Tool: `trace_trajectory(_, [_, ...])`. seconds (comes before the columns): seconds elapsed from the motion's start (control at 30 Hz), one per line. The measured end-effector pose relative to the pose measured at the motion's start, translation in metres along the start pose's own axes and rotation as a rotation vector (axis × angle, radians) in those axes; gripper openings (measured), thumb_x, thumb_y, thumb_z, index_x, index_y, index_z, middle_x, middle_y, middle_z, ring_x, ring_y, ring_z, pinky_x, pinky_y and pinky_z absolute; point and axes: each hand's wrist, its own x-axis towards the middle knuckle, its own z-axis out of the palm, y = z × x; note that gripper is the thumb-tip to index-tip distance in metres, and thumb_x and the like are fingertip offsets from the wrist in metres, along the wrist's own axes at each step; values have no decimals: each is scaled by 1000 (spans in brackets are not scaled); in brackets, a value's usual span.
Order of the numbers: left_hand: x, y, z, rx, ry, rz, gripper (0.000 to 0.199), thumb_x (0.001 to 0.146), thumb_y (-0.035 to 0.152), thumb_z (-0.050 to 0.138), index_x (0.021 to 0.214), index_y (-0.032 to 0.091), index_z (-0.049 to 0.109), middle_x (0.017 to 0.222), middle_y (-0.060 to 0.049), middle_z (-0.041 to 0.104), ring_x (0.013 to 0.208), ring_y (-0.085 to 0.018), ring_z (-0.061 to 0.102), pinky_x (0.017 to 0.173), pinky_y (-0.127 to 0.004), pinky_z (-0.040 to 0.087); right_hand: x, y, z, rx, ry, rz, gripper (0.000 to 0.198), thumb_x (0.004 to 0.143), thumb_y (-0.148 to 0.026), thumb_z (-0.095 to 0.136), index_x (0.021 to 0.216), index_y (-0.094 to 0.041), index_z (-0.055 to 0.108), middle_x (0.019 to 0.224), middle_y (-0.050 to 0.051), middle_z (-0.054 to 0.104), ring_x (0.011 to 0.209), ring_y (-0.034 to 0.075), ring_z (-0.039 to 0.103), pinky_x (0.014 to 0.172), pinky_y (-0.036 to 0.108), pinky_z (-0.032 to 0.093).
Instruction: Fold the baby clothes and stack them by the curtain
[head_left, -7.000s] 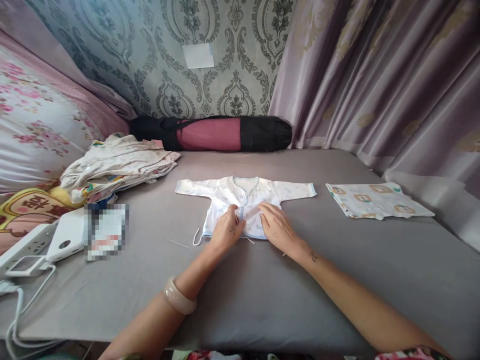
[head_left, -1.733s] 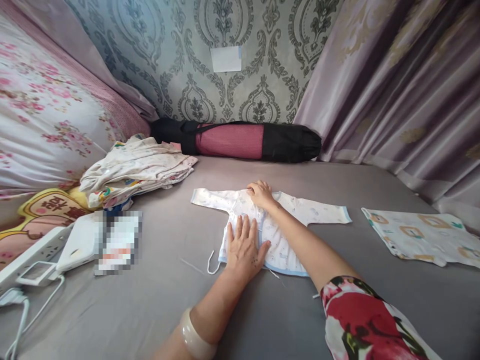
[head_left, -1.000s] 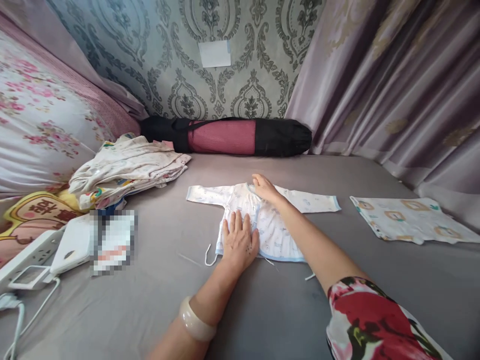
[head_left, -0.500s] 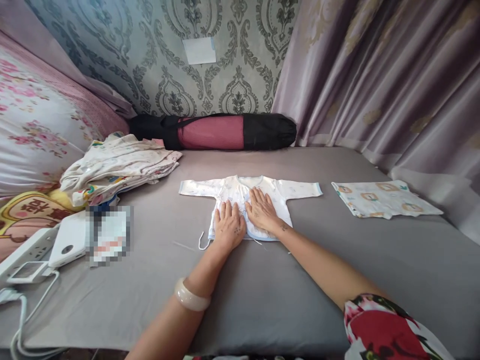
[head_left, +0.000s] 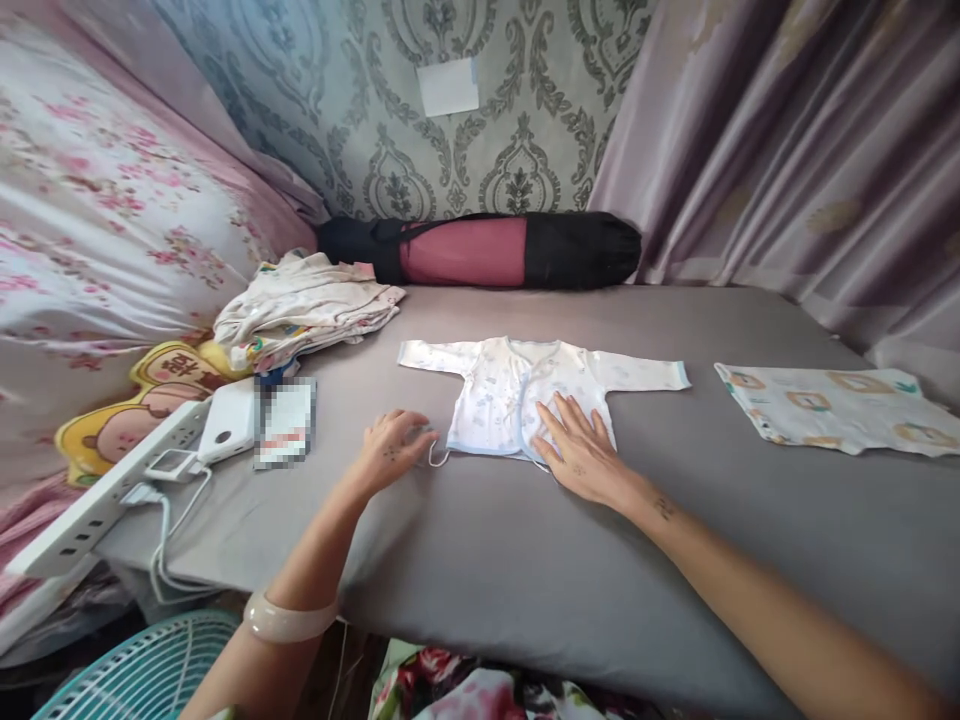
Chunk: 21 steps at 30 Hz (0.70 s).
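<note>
A small white baby shirt (head_left: pixel 487 395) with light blue trim lies spread flat on the grey sheet (head_left: pixel 465 560), both sleeves stretched out sideways. Its front panels overlap, and thin white ties stick out below the hem. My right hand (head_left: pixel 577 445) rests on the shirt's lower right front with the fingers spread. Left of the shirt, my left hand (head_left: pixel 391 450) is off the cloth, fingers apart and slightly curled, close to the tie at the hem's left corner. Nothing shows in its grasp.
A pile of clothes (head_left: pixel 307 305) lies at the back left, near a power strip (head_left: pixel 112 490) and a white box-shaped device (head_left: pixel 227 420) with cables. A folded printed cloth (head_left: pixel 840 405) lies on the right. Along the wall stretches a black and pink rolled bag (head_left: pixel 465 252).
My left hand has lifted off the shirt and moved left beside it. My right hand has slid down towards the lower right of the shirt. The camera view has shifted.
</note>
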Motion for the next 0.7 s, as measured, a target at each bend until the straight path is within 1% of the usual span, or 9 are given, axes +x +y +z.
trace_trajectory(0.07, [-6, -3, 0, -42, -35, 18, 36, 83, 53, 55, 98, 24, 69, 103, -6, 64, 95, -24, 58, 88, -39, 44, -5, -2, 5, -24, 17, -3, 60, 98, -51, 22, 151, -24, 28, 159, 11, 18, 147, 29, 11, 115, 57, 13])
trace_trajectory(0.13, [-9, -3, 3, -45, -25, -2, 34, 79, 53, 60, 93, 23, 70, 100, -6, 63, 93, -24, 57, 86, -38, 44, -5, -3, 8, -41, 29, -4, 60, 98, -50, 21, 151, -24, 29, 159, 10, 19, 147, 28, 11, 115, 57, 13])
trace_trajectory(0.23, [-10, 2, 8, -25, 9, -53, 26, 76, 45, 65, 85, 21, 69, 96, -7, 61, 92, -24, 57, 84, -36, 45, -2, -1, 8, -47, 15, -6, 60, 98, -50, 20, 152, -23, 28, 159, 9, 19, 147, 28, 11, 116, 56, 13])
trace_trajectory(0.33, [-8, 4, 11, -21, 1, -51, 16, 77, 34, 62, 77, 20, 70, 90, -7, 61, 89, -22, 57, 81, -33, 45, -2, 3, 6, -29, -10, -11, 60, 98, -50, 20, 151, -23, 29, 159, 9, 20, 147, 26, 11, 117, 55, 13])
trace_trajectory(0.43, [-3, 0, 9, -22, 13, -65, 14, 75, 29, 59, 69, 19, 68, 82, -6, 62, 82, -21, 58, 74, -31, 44, -5, 8, 4, 0, -8, -22, 60, 99, -48, 18, 151, -21, 28, 159, 10, 22, 147, 24, 14, 117, 53, 15])
trace_trajectory(0.5, [2, -7, 3, -48, 56, -132, 16, 75, 29, 57, 66, 19, 66, 73, -5, 62, 75, -20, 59, 69, -29, 43, -7, 10, 2, 12, 6, -17, 60, 99, -48, 17, 151, -21, 27, 158, 10, 23, 147, 23, 14, 117, 52, 16])
trace_trajectory(0.6, [12, -20, -8, -98, 176, -273, 16, 76, 30, 54, 66, 20, 63, 63, -2, 62, 67, -20, 61, 62, -28, 41, -9, 13, -1, 1, 56, 24, 59, 99, -46, 17, 152, -21, 24, 158, 10, 22, 147, 24, 14, 117, 54, 16])
trace_trajectory(0.7, [25, -29, -18, -189, 304, -350, 15, 76, 32, 55, 70, 19, 61, 66, -2, 65, 65, -19, 63, 59, -27, 41, -10, 16, 0, -27, 117, 53, 59, 98, -44, 19, 152, -20, 25, 158, 11, 22, 147, 25, 15, 116, 56, 17])
